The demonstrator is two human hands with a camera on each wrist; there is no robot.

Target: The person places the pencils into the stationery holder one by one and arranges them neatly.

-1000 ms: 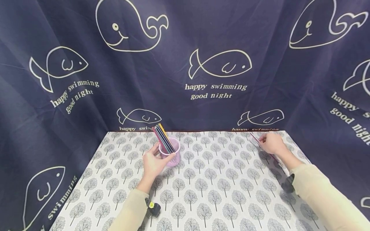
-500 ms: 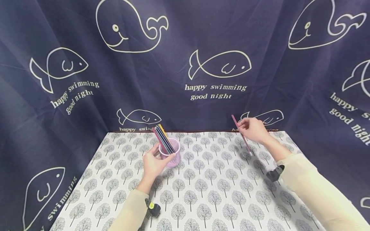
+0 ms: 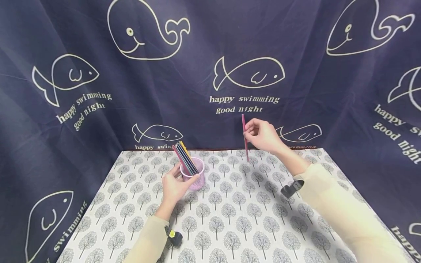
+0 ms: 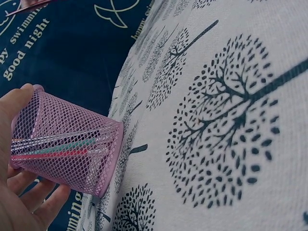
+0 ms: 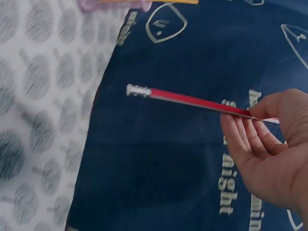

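My left hand (image 3: 176, 185) grips the side of a pink mesh pencil cup (image 4: 72, 139) that stands on the patterned cloth. Several pencils (image 3: 186, 157) lean to the left inside it, with yellow, dark and red ones showing above the rim. To the right of the cup, raised above the cloth, my right hand (image 3: 263, 135) pinches a red pencil (image 5: 187, 100) between thumb and fingertips. In the head view that pencil is nearly upright. The right wrist view shows a white eraser in a metal band at its lower end.
A white cloth (image 3: 217, 233) printed with grey trees covers the table. Behind it and at both sides hangs a dark blue curtain (image 3: 184, 91) with fish, whales and lettering. Each wrist carries a small black camera (image 3: 175, 238).
My right hand has lifted the red pencil off the cloth at the far right and carried it leftward, turning it nearly upright. The left hand and the cup have stayed in place.
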